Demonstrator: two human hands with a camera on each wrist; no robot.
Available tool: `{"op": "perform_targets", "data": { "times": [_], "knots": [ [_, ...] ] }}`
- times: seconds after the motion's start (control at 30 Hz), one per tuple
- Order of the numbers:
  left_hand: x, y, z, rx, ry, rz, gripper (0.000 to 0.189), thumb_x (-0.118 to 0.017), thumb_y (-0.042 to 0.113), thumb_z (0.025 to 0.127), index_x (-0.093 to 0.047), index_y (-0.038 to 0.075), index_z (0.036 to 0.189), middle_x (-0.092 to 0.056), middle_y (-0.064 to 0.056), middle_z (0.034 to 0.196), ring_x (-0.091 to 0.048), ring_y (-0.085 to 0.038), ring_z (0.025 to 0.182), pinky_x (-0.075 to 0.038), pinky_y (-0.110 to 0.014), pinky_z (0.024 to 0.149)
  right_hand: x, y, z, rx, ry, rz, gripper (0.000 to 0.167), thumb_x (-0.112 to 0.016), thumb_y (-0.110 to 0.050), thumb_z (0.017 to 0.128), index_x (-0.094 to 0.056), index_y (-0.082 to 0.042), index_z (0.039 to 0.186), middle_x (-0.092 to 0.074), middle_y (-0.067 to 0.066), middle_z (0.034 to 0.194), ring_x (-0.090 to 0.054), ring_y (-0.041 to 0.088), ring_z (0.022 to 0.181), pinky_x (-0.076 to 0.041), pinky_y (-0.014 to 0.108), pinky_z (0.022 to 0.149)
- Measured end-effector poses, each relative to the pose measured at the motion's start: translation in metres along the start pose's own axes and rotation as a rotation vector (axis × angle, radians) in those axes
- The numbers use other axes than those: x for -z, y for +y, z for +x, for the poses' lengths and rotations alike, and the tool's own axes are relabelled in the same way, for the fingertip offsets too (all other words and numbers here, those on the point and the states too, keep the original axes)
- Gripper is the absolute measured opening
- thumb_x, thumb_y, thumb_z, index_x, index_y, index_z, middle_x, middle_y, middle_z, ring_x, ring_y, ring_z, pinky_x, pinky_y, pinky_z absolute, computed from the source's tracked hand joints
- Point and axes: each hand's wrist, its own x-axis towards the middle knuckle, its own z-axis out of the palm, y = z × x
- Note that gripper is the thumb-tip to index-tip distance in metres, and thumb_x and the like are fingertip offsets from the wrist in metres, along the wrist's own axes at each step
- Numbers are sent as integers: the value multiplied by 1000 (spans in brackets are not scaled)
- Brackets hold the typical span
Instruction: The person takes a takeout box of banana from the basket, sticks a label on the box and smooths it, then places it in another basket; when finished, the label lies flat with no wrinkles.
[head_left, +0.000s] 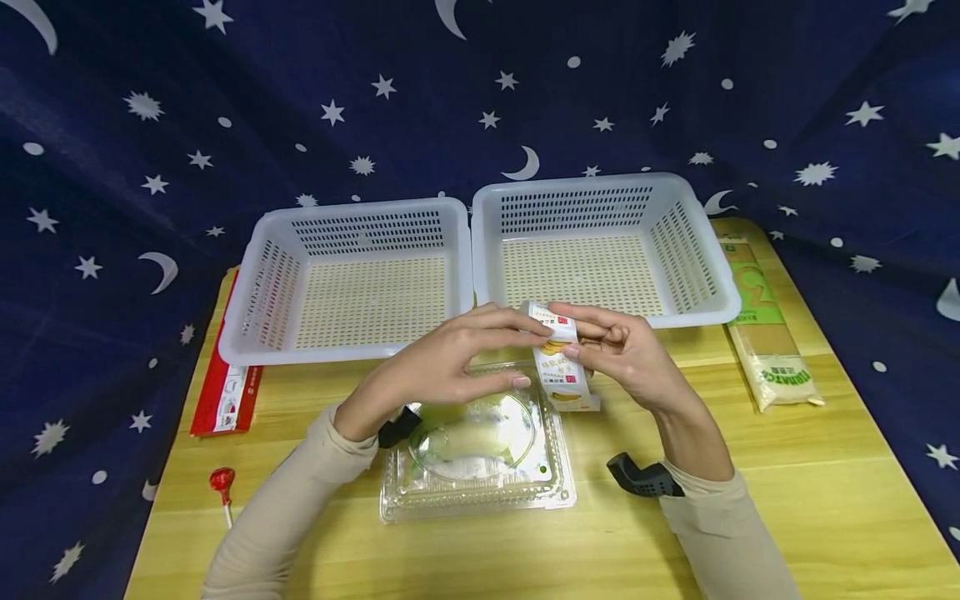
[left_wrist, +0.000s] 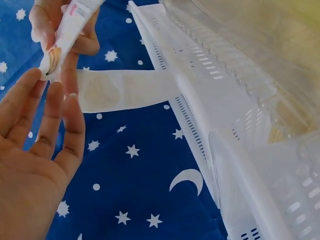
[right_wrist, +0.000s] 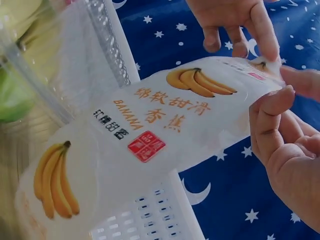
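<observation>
A long paper strip of banana labels (head_left: 561, 377) hangs in front of the right basket, printed with bananas and red square marks. My right hand (head_left: 628, 354) pinches the strip near its upper part between thumb and fingers. Extended fingers of my left hand (head_left: 442, 357) touch the strip's upper end, which bends over there in the left wrist view. In the right wrist view, the label strip (right_wrist: 150, 120) runs downward, slightly curved. Below the hands lies a closed clear plastic clamshell box (head_left: 480, 492) with pale green and yellowish contents, blurred by glare.
Two white perforated baskets stand side by side behind the hands, a left basket (head_left: 345, 353) and a right basket (head_left: 712, 312). A red packet (head_left: 217, 392) lies partly under the left one. A red lollipop (head_left: 222, 480) is front left; a green and clear bag (head_left: 772, 350) lies at right.
</observation>
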Motion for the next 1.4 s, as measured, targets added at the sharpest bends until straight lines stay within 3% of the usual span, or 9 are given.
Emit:
{"op": "perform_targets", "data": {
  "times": [0.2, 0.5, 0.63, 0.77, 0.93, 1.03, 1.13, 1.27, 1.4],
  "knots": [
    [2, 3, -4, -32, 42, -112, 43, -74, 22, 87, -65, 6, 126, -61, -4, 133, -49, -16, 122, -40, -34, 107, 1, 1, 0, 45, -37, 37, 51, -57, 16, 89, -47, 9, 138, -69, 6, 123, -70, 13, 98, -58, 23, 76],
    [9, 7, -11, -103, 66, -378, 56, -80, 5, 74, -60, -7, 125, -57, -19, 133, -50, -26, 128, -38, -43, 113, 1, 5, -9, 103, -60, 13, 53, -59, 17, 86, -49, 7, 137, -61, 7, 132, -66, 17, 101, -58, 26, 81],
    [11, 7, -18, -114, 81, -436, 60, -82, 21, 77, -59, -8, 125, -57, -21, 132, -51, -27, 125, -46, -43, 105, 6, 12, -18, 138, -67, 21, 53, -60, 15, 86, -50, 6, 137, -60, 6, 133, -64, 17, 100, -55, 23, 80],
    [14, 7, -27, -139, 108, -466, 69, -79, 41, 80, -59, -9, 124, -56, -23, 130, -54, -27, 121, -54, -40, 92, 15, 21, -32, 153, -87, 63, 50, -63, 8, 89, -52, 3, 137, -66, 6, 119, -64, 16, 100, -55, 22, 78],
    [16, 6, -42, -169, 129, -578, 69, -80, 36, 80, -57, -8, 129, -55, -22, 133, -57, -29, 111, -55, -40, 87, 31, 30, -55, 153, -73, 33, 44, -63, 4, 90, -54, 4, 133, -68, 6, 112, -65, 15, 91, -55, 24, 74],
    [15, 3, -52, -169, 139, -645, 67, -79, 34, 82, -56, -6, 132, -54, -14, 137, -58, -29, 106, -56, -41, 87, 43, 33, -71, 94, -36, -5, 36, -61, 4, 92, -59, -2, 127, -67, 0, 117, -65, 12, 93, -56, 23, 76],
    [14, -2, -63, -136, 109, -702, 67, -77, 33, 84, -55, -8, 133, -52, -10, 138, -59, -28, 107, -56, -41, 89, 54, 37, -83, 40, -3, -56, 30, -58, 10, 91, -64, -4, 117, -69, -2, 110, -65, 7, 92, -54, 21, 72],
    [7, -11, -80, -62, 7, -785, 69, -76, 25, 85, -48, -15, 133, -46, -19, 140, -58, -28, 113, -54, -44, 92, 65, 46, -93, -45, 26, -191, 26, -56, 16, 88, -64, -3, 104, -68, -5, 100, -59, 4, 80, -48, 23, 62],
    [1, -19, -95, 12, -127, -858, 64, -75, 13, 85, -45, -20, 131, -41, -33, 138, -57, -31, 116, -53, -46, 94, 73, 59, -97, -136, -55, -297, 18, -57, 11, 90, -62, -1, 102, -65, -3, 97, -57, 8, 80, -49, 26, 67]
  ]
}}
